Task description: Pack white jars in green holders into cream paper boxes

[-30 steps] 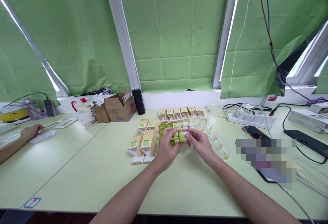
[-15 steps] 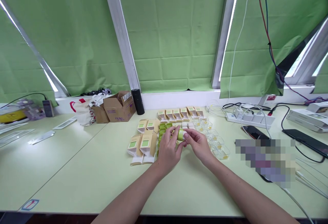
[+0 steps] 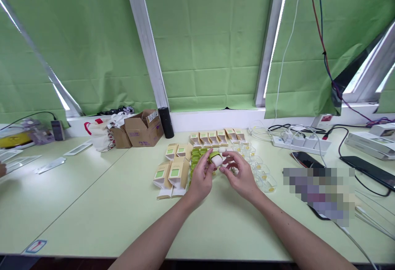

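Note:
Between the thumb and fingers of my left hand is a small green sleeve with a white rounded piece showing at its near end. My right hand is just to its right, thumb and fingers apart and curved towards the white piece. Behind and left of my hands stand several green open holders, partly covered by my left hand. To the right are rows of clear plastic cups with yellow spots. Beige cartons with green labels stand left of the holders.
More beige cartons line up at the back. A cardboard box and a black cylinder stand behind to the left. A power strip, phones and cables lie to the right. Another person's hand shows at the left edge.
The green sleeve has turned so its white end faces me. My right fingers have spread and drawn back from it. Another person's hand has appeared at the far left.

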The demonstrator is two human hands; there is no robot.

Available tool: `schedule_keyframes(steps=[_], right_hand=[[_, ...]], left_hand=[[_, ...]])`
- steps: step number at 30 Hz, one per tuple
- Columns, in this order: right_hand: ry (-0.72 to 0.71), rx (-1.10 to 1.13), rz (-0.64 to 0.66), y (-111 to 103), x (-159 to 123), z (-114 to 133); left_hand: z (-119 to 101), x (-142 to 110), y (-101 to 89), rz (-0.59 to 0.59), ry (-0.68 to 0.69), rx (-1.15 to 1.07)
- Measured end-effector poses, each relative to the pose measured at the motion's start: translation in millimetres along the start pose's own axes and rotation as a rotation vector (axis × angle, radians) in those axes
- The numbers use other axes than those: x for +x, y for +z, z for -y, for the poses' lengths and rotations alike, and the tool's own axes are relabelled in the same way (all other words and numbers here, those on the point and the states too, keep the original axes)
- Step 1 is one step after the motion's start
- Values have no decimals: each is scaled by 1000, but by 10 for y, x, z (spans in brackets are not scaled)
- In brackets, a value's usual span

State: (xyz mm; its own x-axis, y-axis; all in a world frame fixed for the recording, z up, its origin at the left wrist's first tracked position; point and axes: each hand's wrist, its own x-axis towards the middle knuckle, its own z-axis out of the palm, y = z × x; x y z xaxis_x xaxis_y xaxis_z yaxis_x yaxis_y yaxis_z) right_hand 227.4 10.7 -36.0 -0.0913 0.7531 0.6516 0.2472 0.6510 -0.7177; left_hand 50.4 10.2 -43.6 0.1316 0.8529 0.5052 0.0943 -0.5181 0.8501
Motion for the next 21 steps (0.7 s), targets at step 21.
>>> schedule_keyframes(steps=[21], right_hand=[[-447, -436, 51, 4, -30, -155]], left_hand=[[-51, -1, 39, 93, -51, -44]])
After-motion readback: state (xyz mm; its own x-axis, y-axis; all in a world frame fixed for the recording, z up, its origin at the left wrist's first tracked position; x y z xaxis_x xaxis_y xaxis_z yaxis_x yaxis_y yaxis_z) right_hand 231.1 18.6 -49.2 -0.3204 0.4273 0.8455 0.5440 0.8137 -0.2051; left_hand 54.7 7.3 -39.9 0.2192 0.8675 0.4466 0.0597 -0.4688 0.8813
